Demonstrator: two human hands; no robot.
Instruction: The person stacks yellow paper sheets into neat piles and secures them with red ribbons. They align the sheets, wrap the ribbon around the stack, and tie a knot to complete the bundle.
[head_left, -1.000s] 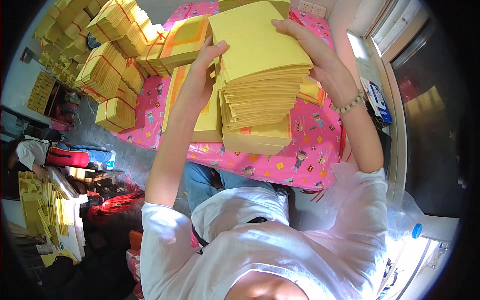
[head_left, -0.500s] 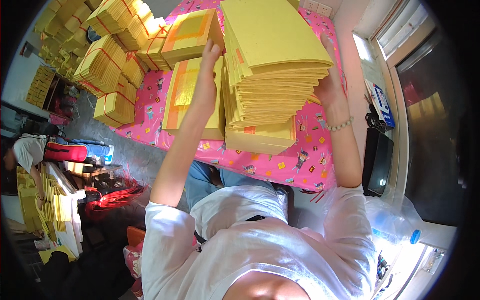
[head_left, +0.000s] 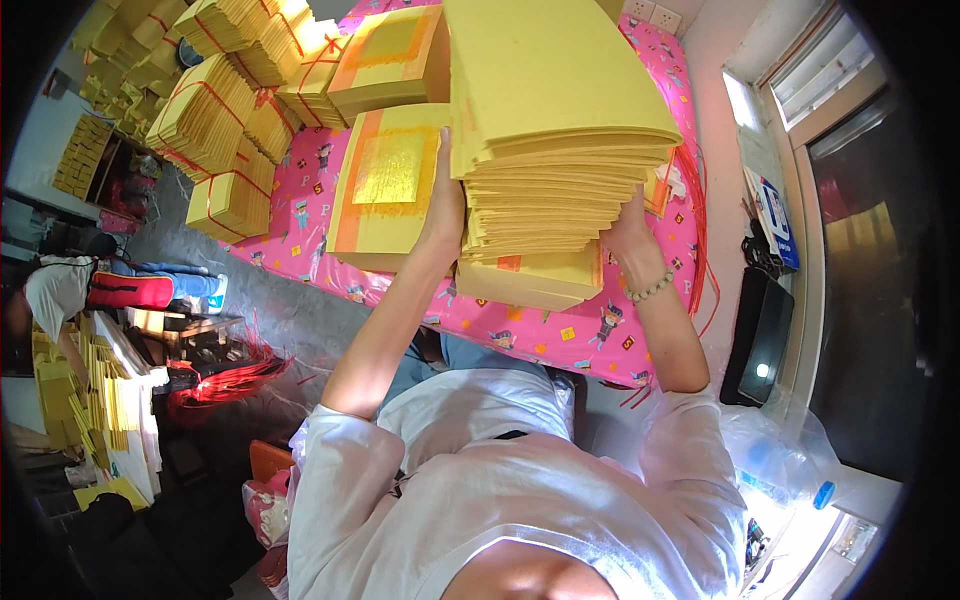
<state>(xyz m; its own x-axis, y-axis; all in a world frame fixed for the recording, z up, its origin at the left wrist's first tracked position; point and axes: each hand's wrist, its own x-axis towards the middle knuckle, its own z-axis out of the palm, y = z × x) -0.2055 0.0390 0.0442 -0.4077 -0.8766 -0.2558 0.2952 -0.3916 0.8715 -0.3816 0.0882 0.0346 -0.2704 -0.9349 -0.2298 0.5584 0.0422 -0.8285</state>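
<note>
A tall stack of yellow paper [head_left: 560,100], its layered edges uneven, rises in front of me on top of another yellow paper block [head_left: 535,280]. My left hand [head_left: 446,200] is pressed along its left side, closed on it, with the fingers partly hidden. On the opposite side my right hand [head_left: 630,232], a beaded bracelet at the wrist, grips the lower right of the stack; its fingertips are out of sight behind the paper. Just left of my left hand lies a yellow paper block with an orange-bordered gold square [head_left: 388,170].
A pink patterned cover [head_left: 500,325] lies under the stacks. Several red-tied yellow bundles [head_left: 205,110] stand at the far left, and red strings [head_left: 708,260] hang on the right. At left, a person [head_left: 60,295] bends over more yellow paper. A window wall [head_left: 800,200] borders the right.
My left hand has come down and right, from raised beside the stack onto its side. My right hand has moved lower and inward, to the stack's lower right.
</note>
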